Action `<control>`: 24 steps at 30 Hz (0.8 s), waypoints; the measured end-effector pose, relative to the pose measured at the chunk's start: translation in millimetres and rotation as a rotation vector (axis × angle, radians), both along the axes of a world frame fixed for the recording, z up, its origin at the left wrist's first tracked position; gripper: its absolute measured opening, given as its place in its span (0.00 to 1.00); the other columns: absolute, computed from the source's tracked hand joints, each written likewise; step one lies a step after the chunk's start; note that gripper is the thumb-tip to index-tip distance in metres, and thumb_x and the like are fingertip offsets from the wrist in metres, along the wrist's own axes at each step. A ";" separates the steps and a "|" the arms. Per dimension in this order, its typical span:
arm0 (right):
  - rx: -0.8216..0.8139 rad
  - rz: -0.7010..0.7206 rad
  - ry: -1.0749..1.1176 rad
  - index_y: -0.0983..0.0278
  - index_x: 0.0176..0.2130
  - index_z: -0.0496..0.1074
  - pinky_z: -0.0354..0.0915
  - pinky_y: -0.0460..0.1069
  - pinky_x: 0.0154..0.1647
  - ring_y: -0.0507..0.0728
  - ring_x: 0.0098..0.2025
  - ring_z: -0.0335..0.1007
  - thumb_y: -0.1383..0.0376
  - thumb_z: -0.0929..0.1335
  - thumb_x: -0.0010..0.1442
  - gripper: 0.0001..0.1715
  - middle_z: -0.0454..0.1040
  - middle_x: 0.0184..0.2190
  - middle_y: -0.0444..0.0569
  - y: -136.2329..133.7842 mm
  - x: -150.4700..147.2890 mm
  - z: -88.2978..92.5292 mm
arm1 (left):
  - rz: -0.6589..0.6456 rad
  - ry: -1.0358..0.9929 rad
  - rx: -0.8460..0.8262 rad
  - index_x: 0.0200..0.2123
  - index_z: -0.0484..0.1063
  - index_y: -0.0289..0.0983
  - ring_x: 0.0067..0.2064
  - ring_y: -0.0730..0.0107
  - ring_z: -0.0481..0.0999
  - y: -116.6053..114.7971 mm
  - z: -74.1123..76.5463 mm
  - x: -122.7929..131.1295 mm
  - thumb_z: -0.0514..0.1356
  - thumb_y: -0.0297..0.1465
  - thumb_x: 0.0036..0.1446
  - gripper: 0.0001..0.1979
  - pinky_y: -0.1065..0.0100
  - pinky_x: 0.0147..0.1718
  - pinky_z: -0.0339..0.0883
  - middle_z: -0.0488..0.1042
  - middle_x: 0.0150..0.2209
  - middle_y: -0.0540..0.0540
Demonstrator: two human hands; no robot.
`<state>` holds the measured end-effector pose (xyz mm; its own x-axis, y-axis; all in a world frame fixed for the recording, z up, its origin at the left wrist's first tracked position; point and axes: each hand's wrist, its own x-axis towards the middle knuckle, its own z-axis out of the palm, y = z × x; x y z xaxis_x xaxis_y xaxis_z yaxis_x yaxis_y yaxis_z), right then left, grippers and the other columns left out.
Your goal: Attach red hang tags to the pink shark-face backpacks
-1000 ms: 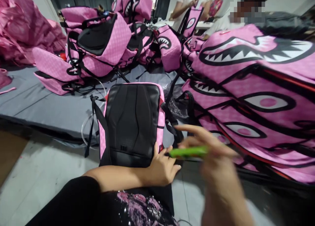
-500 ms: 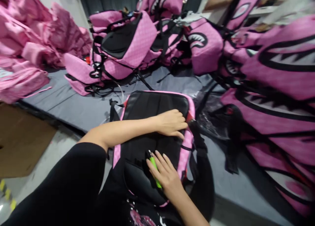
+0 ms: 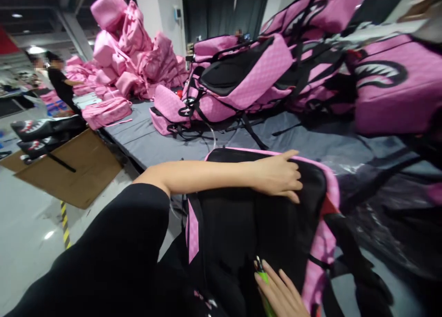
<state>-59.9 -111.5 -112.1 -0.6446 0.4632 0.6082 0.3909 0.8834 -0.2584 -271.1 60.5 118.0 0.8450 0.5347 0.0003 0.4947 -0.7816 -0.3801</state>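
On the grey table [image 3: 145, 142] edge lies a pink backpack [image 3: 262, 216], black back panel up; the left hand [image 3: 276, 176] presses flat on its top, fingers together. Lower right, the right hand [image 3: 281, 294] pins a green pen [image 3: 264, 280] under flat fingers. This looks like a checking step; the next move needs a firm grip on the bag.

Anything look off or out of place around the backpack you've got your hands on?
Nothing looks damaged. The backpack lies black panel up, overhanging the table's edge toward the person. Left hand rests flat on it; right hand presses a green tool against it.
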 end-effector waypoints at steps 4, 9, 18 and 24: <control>-0.379 -0.464 0.448 0.58 0.51 0.72 0.77 0.55 0.35 0.61 0.32 0.79 0.62 0.66 0.63 0.16 0.80 0.34 0.49 -13.7 -11.5 45.7 | -0.155 -0.151 -0.054 0.40 0.77 0.37 0.46 0.54 0.72 -10.3 -19.1 4.2 0.55 0.46 0.62 0.19 0.36 0.61 0.46 0.78 0.35 0.43; -0.625 -0.842 0.895 0.63 0.40 0.67 0.68 0.47 0.20 0.52 0.20 0.70 0.53 0.68 0.61 0.16 0.73 0.24 0.43 22.7 -20.9 93.9 | -0.154 -0.303 -0.050 0.38 0.76 0.35 0.45 0.54 0.70 -25.9 -48.3 6.2 0.67 0.46 0.50 0.20 0.35 0.63 0.45 0.75 0.35 0.44; -0.560 -0.823 0.869 0.63 0.37 0.71 0.65 0.46 0.20 0.50 0.19 0.67 0.58 0.69 0.62 0.10 0.72 0.23 0.42 32.5 -34.6 95.5 | -0.222 -0.439 -0.130 0.34 0.72 0.39 0.52 0.60 0.68 -44.8 -75.0 6.5 0.63 0.35 0.57 0.06 0.37 0.67 0.37 0.75 0.40 0.49; -0.443 -0.848 0.706 0.64 0.37 0.72 0.69 0.47 0.27 0.51 0.25 0.71 0.59 0.69 0.62 0.10 0.75 0.29 0.45 36.9 -39.0 99.0 | -0.237 -0.428 -0.097 0.35 0.72 0.40 0.55 0.63 0.67 -43.5 -81.5 2.3 0.57 0.34 0.62 0.06 0.42 0.68 0.24 0.74 0.41 0.51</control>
